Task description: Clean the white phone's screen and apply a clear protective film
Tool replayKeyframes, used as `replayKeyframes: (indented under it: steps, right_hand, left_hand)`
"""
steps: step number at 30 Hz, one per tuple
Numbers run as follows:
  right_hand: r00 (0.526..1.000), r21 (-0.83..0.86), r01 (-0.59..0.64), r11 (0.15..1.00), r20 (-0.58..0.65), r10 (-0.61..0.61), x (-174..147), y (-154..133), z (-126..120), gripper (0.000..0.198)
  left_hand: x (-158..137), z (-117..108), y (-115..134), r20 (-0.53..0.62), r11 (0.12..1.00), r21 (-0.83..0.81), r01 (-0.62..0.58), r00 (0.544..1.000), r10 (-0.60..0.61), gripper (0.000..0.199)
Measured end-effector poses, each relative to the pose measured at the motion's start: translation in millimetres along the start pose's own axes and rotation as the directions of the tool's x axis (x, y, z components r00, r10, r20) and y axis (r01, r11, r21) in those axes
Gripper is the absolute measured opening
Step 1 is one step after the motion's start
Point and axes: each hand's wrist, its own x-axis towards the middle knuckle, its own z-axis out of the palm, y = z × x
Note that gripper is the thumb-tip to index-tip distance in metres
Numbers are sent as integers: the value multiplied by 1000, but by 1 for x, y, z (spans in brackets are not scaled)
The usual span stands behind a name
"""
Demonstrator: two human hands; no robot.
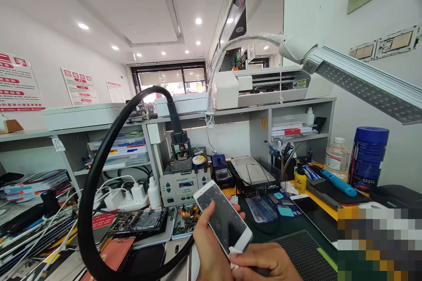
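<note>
A white smartphone [224,217] with a dark, speckled screen lies tilted in my left hand [209,246]. My left thumb rests along its near edge and the fingertips show past the far edge. At the phone's lower end, my right hand [268,261] pinches a small white tissue [233,254] against the bottom corner. The palm side of both hands is partly hidden. Below and around the hands are a dark green work mat [257,230] and a black perforated pad [305,250].
A thick black hose [82,184] loops close on the left from a hot-air station [184,184]. Phone parts and circuit boards [184,219] crowd the left side. On the right stand a yellow bottle [300,180], a white phone [314,215] and a blue canister [368,158]. An LED lamp [365,83] hangs above.
</note>
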Motion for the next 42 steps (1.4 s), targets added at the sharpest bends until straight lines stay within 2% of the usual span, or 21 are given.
replayKeyframes:
  steps: [2,5,11,17,20,26,31,35,39,42]
  right_hand:
    - [999,-37,38,999,-34,-39,0,-2,-3,15]
    - [997,-98,21,995,-77,-29,0,-13,-8,16]
    - [993,-178,29,984,-108,-49,1,-38,-19,18]
    - [994,-102,-81,991,-85,73,0,-43,-23,19]
    - [993,-84,-105,991,-63,100,-2,-42,-25,19]
    - [988,-57,-152,987,25,154,-1,-45,-33,18]
    - [969,-71,-237,969,53,241,1,-53,-40,22]
    - [962,-91,-259,961,61,265,3,-55,-44,23]
    - [970,-87,-242,966,-10,242,7,-53,-49,25]
    - [975,-97,-212,972,-92,203,10,-51,-52,25]
  left_hand:
    - [-3,1,4,41,1000,6,7,999,-8,40]
    - [-6,2,9,118,1000,12,2,993,-3,41]
    - [-5,0,15,193,999,18,39,980,-42,38]
    - [0,-4,17,261,995,67,77,961,-92,37]
    - [0,-5,18,321,991,94,94,939,-120,45]
    - [-3,-2,23,421,974,185,133,885,-200,76]
    - [0,-2,20,372,952,216,216,883,-285,70]
    - [4,-1,14,328,959,189,212,907,-265,55]
    - [2,2,8,275,941,218,258,909,-313,51]
    - [1,3,3,299,932,243,269,893,-335,48]
